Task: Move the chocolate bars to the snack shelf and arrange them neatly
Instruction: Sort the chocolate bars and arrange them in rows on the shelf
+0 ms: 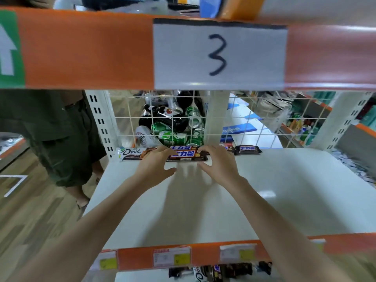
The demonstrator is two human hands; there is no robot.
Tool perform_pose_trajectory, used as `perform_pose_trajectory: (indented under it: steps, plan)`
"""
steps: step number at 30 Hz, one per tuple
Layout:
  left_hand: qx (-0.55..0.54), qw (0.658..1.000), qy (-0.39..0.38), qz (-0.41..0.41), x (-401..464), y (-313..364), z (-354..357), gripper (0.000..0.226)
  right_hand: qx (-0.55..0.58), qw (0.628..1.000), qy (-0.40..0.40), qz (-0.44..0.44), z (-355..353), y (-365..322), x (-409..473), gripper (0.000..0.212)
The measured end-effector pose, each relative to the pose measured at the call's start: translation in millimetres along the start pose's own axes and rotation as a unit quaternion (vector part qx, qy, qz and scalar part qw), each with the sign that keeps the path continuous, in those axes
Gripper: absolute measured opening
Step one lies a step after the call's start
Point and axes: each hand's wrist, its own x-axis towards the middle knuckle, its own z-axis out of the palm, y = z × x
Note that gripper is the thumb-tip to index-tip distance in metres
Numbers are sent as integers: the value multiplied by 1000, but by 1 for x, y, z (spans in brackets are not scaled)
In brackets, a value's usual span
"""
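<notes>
I see a white shelf board (274, 190) with an orange front lip carrying price tags (172, 257). Along its far edge, against the wire mesh back (264, 119), lies a row of chocolate bars — a Dove bar (132, 153) at the far left, two stacked Snickers bars (186, 154) in the middle, another Snickers bar (248, 149) to the right. Between those last two sits what may be one more bar — mostly hidden.
</notes>
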Motion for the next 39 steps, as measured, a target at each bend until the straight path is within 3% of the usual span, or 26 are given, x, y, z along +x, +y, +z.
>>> perform_pose_trajectory:
  steps: [11,25,33,39]
  plan:
    - [-46,998,-22,21,-10,126,38,46,-17,996,-25,80,-79,80,-83,42]
    - [-93,993,-18,65,-61,266,80,45,-3,997,-25,77,-148,138,-186,38]
    - [-65,994,6,83,-137,295,96,44,68,996,8,51,-152,135,-274,36]
    - [-51,995,-42,68,-176,287,124,43,100,992,-17,70,-122,139,-322,35]
